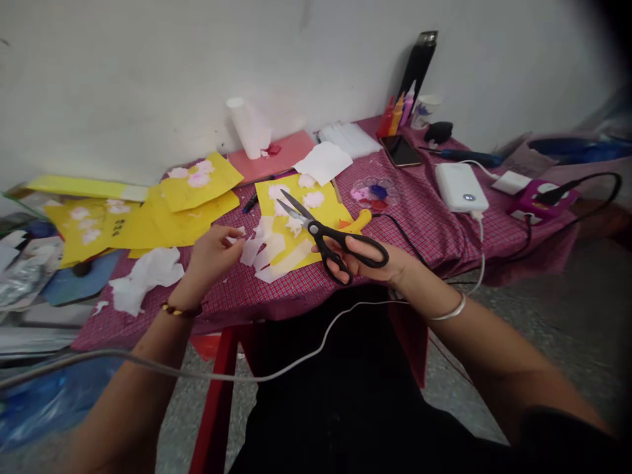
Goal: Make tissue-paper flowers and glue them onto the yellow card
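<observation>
My right hand [368, 260] grips a pair of black-handled scissors [315, 228], with fingers through the handle loops. The blades are slightly apart and point up and left over a yellow sheet [328, 197]. White paper strips [281, 253] lie across the sheet's lower left, below pink-and-white paper flowers [313, 199]. My left hand [214, 257] is just left of these strips, thumb and fingers pinched together. A small scrap of white paper [239, 233] shows at its fingertips. Crumpled white tissue [147, 279] lies left of that wrist.
More yellow sheets with flowers [197, 181] lie at the left. At the back stand a white cup [249, 128] and paint bottles [396, 115]. A paint palette [376, 191], phone [401, 151] and white power bank [461, 187] lie right. A white cable [296, 368] crosses in front of me.
</observation>
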### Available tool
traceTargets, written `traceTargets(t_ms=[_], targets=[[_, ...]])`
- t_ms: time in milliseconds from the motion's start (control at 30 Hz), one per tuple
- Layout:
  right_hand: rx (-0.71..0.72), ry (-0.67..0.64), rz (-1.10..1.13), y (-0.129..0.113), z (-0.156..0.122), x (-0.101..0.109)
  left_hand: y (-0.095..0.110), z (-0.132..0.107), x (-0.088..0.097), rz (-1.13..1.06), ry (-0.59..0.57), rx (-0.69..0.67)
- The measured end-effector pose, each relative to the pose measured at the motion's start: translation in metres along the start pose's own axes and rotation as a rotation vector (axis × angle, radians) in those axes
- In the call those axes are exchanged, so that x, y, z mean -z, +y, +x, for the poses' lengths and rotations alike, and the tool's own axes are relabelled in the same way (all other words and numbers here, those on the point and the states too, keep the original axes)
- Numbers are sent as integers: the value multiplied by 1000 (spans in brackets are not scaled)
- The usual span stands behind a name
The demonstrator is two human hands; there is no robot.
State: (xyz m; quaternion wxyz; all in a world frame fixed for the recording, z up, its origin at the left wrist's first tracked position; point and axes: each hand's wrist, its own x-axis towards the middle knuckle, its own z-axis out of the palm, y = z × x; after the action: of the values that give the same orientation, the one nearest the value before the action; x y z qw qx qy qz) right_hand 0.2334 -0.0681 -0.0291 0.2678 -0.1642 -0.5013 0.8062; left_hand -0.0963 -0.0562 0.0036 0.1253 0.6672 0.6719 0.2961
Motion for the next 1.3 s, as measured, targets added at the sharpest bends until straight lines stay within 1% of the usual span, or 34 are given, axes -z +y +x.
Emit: traceTargets(t_ms=[67,167,233,300,367,433,500,567,633,700,867,967,1100,1167,1233,1267,1300], targets=[[17,-1,33,4,-1,3,12,2,-8,-31,-18,-38],[15,3,58,6,1,4,23,12,-14,-41,4,-108],[26,6,66,7,3,4,27,25,-15,36,-16,-84],[41,9,70,8,5,3,29,42,-17,110,-54,-15],[47,7,73,9,7,3,29,60,-19,135,-103,41],[43,7,79,10,8,4,29,75,-24,137,-185,68],[40,16,87,11,8,5,27,85,-31,131,-281,96],[42,29,89,12,8,6,26,88,-37,107,-350,116],[48,39,86,12,8,6,25,85,-40,66,-364,132],[48,49,74,11,7,5,25,80,-37,9,-329,133],[37,78,42,12,7,1,22,69,-12,-118,-165,85],[55,92,18,13,8,-2,17,61,-1,-124,-112,63],[42,100,-37,12,7,-5,21,37,-1,-50,-128,4],[19,117,-39,11,6,-7,28,20,-5,73,-115,-84],[-4,137,-45,10,6,-9,34,5,-13,296,-100,-227],[-6,144,-51,10,6,-10,36,-1,-17,370,-99,-273],[-3,149,-56,9,6,-11,37,-4,-23,396,-100,-289]])
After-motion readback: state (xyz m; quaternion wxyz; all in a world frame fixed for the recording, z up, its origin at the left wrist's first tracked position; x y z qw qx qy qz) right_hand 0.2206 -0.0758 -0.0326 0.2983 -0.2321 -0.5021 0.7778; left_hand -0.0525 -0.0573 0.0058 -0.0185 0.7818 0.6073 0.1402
